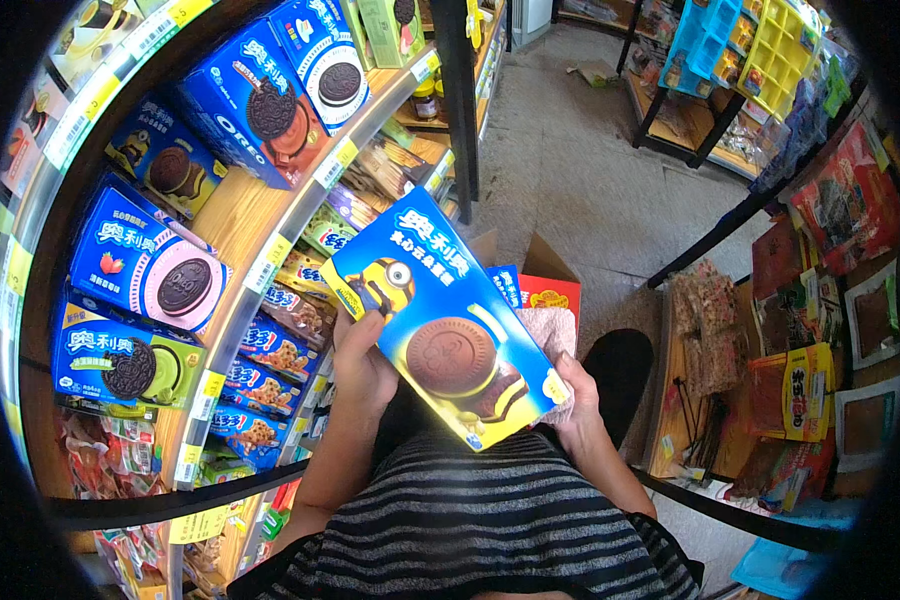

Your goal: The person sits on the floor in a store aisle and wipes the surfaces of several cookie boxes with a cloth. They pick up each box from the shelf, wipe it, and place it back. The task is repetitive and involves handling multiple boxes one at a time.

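A blue and yellow Oreo cake box (450, 330) with a cartoon Minion on its front is held tilted before my chest. My left hand (366, 360) grips its left edge, thumb on the front. My right hand (576, 386) is at the lower right corner and also holds a pinkish cloth (551, 330), partly hidden behind the box. Beyond the cloth, an open cardboard carton (546, 262) shows red and blue packages inside. To the left, a wooden shelf (232, 206) carries several Oreo boxes, among them a strawberry one (150, 262) and a green one (124, 360).
Below the shelf's price-tag edge lie several blue cookie packs (259, 390). On the right stands a low wooden shelf (664, 405) with packaged snacks. A grey tiled floor (555, 142) runs ahead between the shelves, with a black upright post (457, 112) at its left.
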The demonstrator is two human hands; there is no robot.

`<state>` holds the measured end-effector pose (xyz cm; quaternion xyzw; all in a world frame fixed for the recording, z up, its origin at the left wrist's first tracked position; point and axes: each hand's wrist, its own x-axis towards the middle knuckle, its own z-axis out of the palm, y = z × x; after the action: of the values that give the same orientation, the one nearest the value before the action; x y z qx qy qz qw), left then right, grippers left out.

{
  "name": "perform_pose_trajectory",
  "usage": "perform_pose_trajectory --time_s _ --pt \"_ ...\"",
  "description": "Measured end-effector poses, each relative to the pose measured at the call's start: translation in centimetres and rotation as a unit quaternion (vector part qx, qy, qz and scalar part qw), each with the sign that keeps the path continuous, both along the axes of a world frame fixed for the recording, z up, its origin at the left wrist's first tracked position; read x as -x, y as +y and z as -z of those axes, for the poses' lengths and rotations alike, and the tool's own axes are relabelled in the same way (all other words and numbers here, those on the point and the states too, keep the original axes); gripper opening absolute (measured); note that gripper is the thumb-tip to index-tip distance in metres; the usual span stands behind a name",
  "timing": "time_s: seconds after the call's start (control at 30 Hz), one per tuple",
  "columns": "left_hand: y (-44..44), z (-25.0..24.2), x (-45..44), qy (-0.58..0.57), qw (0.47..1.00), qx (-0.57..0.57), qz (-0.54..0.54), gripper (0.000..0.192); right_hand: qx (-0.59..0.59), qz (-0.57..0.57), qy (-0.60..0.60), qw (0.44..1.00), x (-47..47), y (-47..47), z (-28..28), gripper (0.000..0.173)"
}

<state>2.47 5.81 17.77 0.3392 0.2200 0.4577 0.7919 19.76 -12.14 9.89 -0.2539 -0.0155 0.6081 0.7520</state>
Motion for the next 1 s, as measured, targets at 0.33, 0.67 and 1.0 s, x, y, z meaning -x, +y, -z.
perform_pose_trajectory --time_s 0.33,0.67,1.0 --pt "3.1 -5.5 1.1 0.007 0.988 -0.149 0.026 0.070 0.025 -0.019 -0.013 0.999 0.9 -0.4 -1.4 0.071" --pt "6.8 -15.0 2.3 0.318 0.870 -0.278 0.255 0.066 0.013 -0.044 -0.028 0.999 0.7 0.3 -0.8 0.073" --pt "5.8 -25.0 4.1 0.455 0.684 -0.569 -0.040 0.061 -0.009 -0.042 -0.043 0.998 0.8 0.8 -0.2 0.071"
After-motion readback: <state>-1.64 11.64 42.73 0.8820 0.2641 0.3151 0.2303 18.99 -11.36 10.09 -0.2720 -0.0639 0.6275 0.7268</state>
